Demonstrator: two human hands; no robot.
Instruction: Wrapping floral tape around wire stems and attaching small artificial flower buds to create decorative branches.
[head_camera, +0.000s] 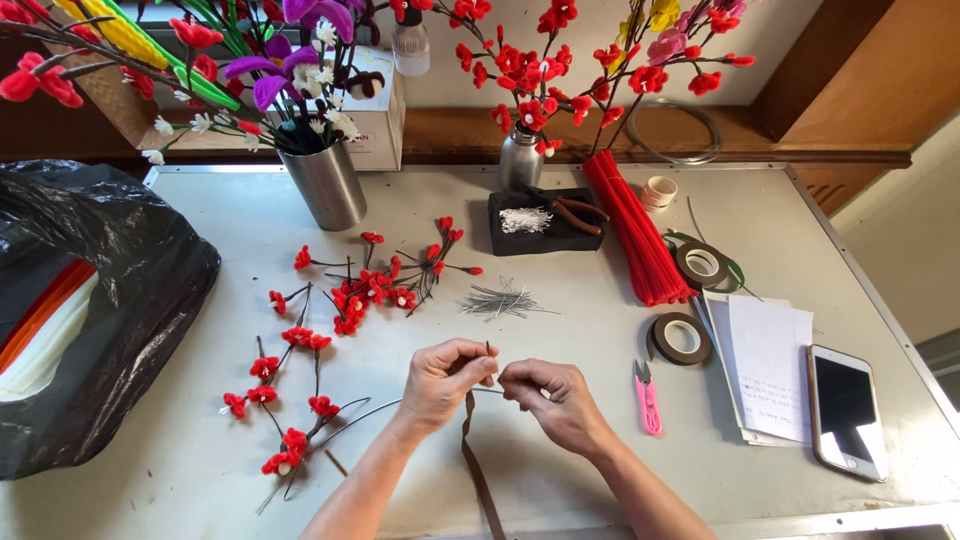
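Brown floral tape (478, 470) trailed from our hands toward the near edge of the grey table (560, 440), a loose strip hanging down from the pinch. Our left hand (440, 385) was closed, thumb and forefinger pinching a thin dark wire stem (489, 352) where the tape met it, the stem's tip poking up just above the fingers. Our right hand (555, 395) was closed too, fingertips nipping the same wire just beside the left. We judged that the wrapping would go best with the tape kept stretched and angled down the stem, the left fingers rolling the wire while the right steadied it, each turn overlapping the one before.

Left of our hands lay a finished branch of red blossoms (285, 400), with loose red blossom sprigs (375, 280) farther back. A heap of short wires (500, 300) sat beyond the hands, pink snips (648, 398) and two rolls of tape (682, 338) to the right.
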